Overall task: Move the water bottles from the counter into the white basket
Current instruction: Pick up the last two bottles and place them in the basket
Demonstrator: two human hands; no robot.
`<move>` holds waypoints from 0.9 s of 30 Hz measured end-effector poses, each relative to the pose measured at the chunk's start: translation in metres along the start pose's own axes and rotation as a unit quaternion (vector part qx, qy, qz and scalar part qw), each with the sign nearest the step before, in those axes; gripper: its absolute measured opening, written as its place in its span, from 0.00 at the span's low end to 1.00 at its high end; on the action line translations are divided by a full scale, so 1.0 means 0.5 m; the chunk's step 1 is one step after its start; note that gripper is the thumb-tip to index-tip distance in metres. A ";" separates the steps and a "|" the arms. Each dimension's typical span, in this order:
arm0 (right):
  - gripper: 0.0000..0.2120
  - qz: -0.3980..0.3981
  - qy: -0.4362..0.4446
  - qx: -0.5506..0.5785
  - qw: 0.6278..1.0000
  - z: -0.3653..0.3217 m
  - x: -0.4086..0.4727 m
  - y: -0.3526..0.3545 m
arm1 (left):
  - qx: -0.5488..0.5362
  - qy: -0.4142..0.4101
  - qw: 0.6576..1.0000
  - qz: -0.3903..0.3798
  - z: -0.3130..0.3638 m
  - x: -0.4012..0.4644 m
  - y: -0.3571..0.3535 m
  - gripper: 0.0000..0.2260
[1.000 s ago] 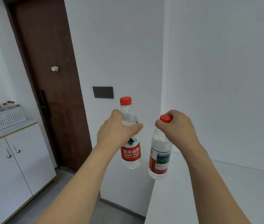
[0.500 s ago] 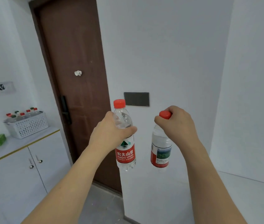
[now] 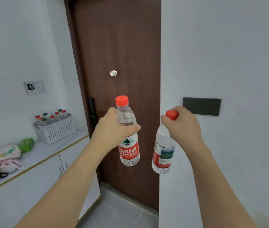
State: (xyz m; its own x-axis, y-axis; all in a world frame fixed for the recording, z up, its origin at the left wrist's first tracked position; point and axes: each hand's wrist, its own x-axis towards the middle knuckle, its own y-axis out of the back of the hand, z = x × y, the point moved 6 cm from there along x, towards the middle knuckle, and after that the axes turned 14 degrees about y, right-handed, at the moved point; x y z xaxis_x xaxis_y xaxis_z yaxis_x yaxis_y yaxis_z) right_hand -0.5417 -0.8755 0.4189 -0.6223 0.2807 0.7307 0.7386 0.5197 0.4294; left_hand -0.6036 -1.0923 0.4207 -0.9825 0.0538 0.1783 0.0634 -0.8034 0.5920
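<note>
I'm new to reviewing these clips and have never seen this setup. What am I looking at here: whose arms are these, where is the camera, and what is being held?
There is no machine: a person wears one wide-angle camera on the head, so you see their own bare arms reaching forward. The left hand grips a Nongfu Spring water bottle around its upper body, upright, red cap showing. The right hand holds a second water bottle from above, fingers curled round its red cap, so it hangs slightly tilted. Both bottles are in the air, in front of a brown door. At left, a white cabinet top carries the white perforated basket, which already holds several capped bottles, a green packet and some folded cloth items. The two held bottles are not yet in the basket.
</note>
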 end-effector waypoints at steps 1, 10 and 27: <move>0.07 -0.008 0.006 0.001 1.000 -0.025 0.011 -0.039 | -0.002 -0.003 1.000 -0.002 -0.021 0.026 0.028 0.30; 0.09 -0.055 0.041 0.017 0.998 -0.139 0.129 -0.345 | -0.060 0.009 0.996 0.065 -0.196 0.245 0.192 0.29; 0.09 -0.115 0.153 0.096 0.977 -0.107 0.512 -0.926 | -0.089 0.051 0.981 0.167 -0.378 0.792 0.314 0.27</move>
State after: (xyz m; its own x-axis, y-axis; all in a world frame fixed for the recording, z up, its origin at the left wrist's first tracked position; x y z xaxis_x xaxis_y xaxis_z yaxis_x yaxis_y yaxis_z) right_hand -1.0290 -1.0875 0.4356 -0.6376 -0.1005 0.7638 0.5083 0.6901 0.5151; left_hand -1.0158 -1.3091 0.4356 -0.9248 -0.2831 0.2544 0.3629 -0.8572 0.3655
